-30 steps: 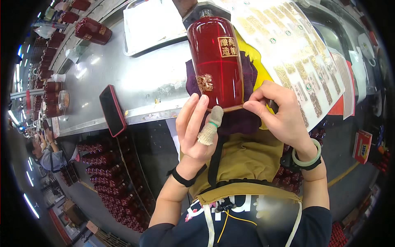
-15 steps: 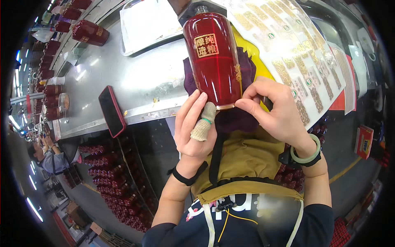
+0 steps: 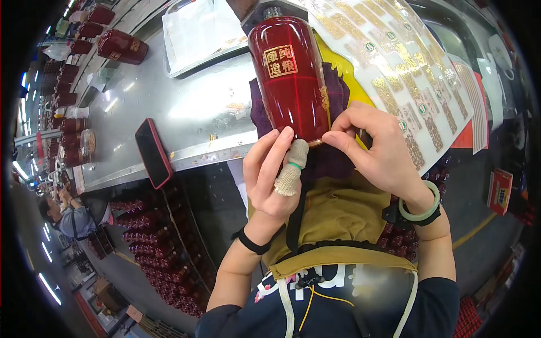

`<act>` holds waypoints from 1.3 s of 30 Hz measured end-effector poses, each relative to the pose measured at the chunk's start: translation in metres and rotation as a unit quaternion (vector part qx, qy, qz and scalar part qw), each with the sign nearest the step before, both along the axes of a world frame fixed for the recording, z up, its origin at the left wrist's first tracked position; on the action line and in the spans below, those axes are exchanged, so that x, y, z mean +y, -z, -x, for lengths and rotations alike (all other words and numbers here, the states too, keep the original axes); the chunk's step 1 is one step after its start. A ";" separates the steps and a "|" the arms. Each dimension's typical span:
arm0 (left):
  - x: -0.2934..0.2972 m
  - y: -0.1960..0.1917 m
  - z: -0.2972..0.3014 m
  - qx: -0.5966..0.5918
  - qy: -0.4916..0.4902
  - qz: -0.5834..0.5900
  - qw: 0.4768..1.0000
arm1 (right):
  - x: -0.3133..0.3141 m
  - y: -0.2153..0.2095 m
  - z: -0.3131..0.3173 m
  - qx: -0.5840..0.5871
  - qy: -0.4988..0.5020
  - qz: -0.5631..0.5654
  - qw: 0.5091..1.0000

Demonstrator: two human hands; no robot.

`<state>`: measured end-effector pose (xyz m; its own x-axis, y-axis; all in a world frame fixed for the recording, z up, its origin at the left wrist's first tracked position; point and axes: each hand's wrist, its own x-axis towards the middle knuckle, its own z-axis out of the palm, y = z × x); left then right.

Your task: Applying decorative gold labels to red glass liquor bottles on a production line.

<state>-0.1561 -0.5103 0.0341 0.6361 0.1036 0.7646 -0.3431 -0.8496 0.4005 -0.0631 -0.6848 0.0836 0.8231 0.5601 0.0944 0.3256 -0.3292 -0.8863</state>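
A dark red glass bottle (image 3: 290, 98) with a gold printed square lies on a dark purple cloth (image 3: 339, 93), its neck pointing away from me and its base toward me. A thin gold strip (image 3: 314, 143) runs along the base edge. My left hand (image 3: 270, 180) rests its outstretched fingertips at the base's left side. One of its fingers wears a knitted finger cover (image 3: 290, 173) with a green band and touches the strip's left part. My right hand (image 3: 372, 141) pinches near the strip's right end between thumb and forefinger. The bottle's underside is hidden.
Right of the bottle is a white sheet of gold stickers (image 3: 389, 62), over something yellow (image 3: 338, 61). At left are a phone (image 3: 153, 152) on the table's edge, a white tray (image 3: 197, 34) and another red bottle (image 3: 122, 47). Many red bottles (image 3: 152, 248) stand below. A person (image 3: 76, 217) sits far left.
My left hand has shifted slightly right along the base, its covered finger moving along the gold strip. The bottle has moved slightly up and left. My right hand stays nearly in place.
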 end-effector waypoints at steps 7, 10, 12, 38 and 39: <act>-0.002 -0.008 -0.003 0.007 0.002 -0.047 0.999 | -0.001 0.001 0.001 -0.004 0.003 -0.001 1.000; 0.002 -0.004 -0.003 0.005 0.012 -0.033 0.999 | -0.003 0.000 -0.003 -0.019 0.032 0.008 0.999; 0.003 0.001 -0.002 0.007 0.002 -0.034 0.999 | -0.004 -0.002 -0.004 0.038 0.093 0.025 0.995; -0.009 0.014 0.005 0.026 -0.054 0.017 0.998 | 0.006 0.009 0.013 0.192 0.068 -0.143 0.968; -0.012 0.015 0.005 0.013 -0.053 0.022 0.998 | 0.004 0.010 0.013 0.180 0.058 -0.154 0.970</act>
<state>-0.1607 -0.5227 0.0194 0.6392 0.2042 0.7415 -0.2410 -0.8624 0.4452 -0.0763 -0.6812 0.0734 0.8897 0.4523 -0.0620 -0.0457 -0.0469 -0.9979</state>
